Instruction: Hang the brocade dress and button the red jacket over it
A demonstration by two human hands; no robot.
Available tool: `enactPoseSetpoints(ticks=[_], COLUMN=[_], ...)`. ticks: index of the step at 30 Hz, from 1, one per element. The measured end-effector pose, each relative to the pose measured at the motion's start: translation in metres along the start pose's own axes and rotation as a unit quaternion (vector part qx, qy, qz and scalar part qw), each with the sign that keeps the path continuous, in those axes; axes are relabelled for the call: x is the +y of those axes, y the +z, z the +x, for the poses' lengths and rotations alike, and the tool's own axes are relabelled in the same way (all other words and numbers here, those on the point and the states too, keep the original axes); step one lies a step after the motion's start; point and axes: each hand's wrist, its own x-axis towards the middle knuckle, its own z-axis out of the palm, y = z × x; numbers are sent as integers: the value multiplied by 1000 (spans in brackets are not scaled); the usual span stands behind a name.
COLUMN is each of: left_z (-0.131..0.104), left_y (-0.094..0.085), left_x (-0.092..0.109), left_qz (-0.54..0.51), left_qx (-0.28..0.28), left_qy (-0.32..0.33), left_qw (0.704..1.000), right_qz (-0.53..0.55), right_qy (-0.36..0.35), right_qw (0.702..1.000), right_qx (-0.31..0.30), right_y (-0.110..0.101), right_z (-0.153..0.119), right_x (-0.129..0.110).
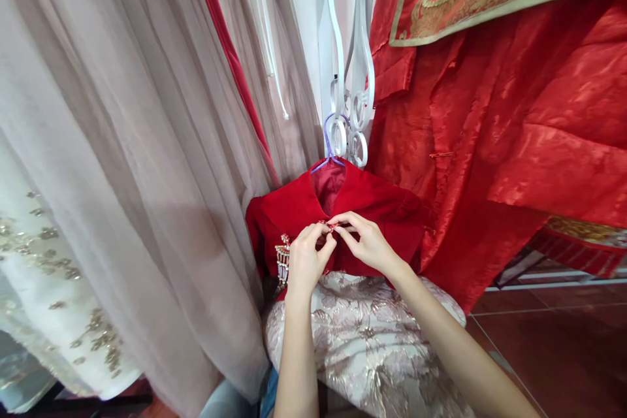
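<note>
A red velvet jacket [274,215] hangs by its collar opening from a thin purple hanger [329,144]. At the front of the neckline, my left hand [307,253] pinches a small red fastening [331,227] between thumb and fingers. My right hand [366,243] closes on the same spot from the other side, fingertips almost touching the left. The fastening's exact form is mostly hidden by the fingers. Left of my left hand, a beaded ornament [283,260] with dangling tassels hangs on the jacket. Below the jacket lies pale floral brocade cloth [372,333].
Sheer greyish-pink curtain fabric [161,176] fills the left side, beside a white cloth with gold embroidery [53,294]. White scrolled metalwork [360,108] stands behind the hanger. Shiny red garments [490,111] drape on the right, above a reddish tiled floor [563,339].
</note>
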Motion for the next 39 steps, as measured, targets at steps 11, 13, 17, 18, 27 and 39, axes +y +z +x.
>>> enactPoseSetpoints(ticks=[11, 13, 17, 18, 27, 39], left_z=[1, 1, -3, -3, -3, -20], left_y=[3, 4, 12, 15, 29, 15], left_x=[-2, -1, 0, 1, -16, -10], left_qz=[-67, -54, -78, -99, -296, -386], left_qx=[-5, -3, 20, 31, 76, -45], left_qy=[1, 9, -11, -32, -205, -252], left_qw=[998, 998, 997, 994, 930, 886], right_qz=[5, 15, 29, 39, 133, 174], right_qy=[-9, -4, 8, 19, 216, 261], right_qw=[1000, 1000, 999, 999, 945, 931], right_qx=[-21, -21, -32, -24, 206, 185], right_y=[-5, -6, -7, -5, 60, 28], right_z=[2, 4, 7, 5, -45, -63], right_x=[-2, -3, -3, -2, 3, -2])
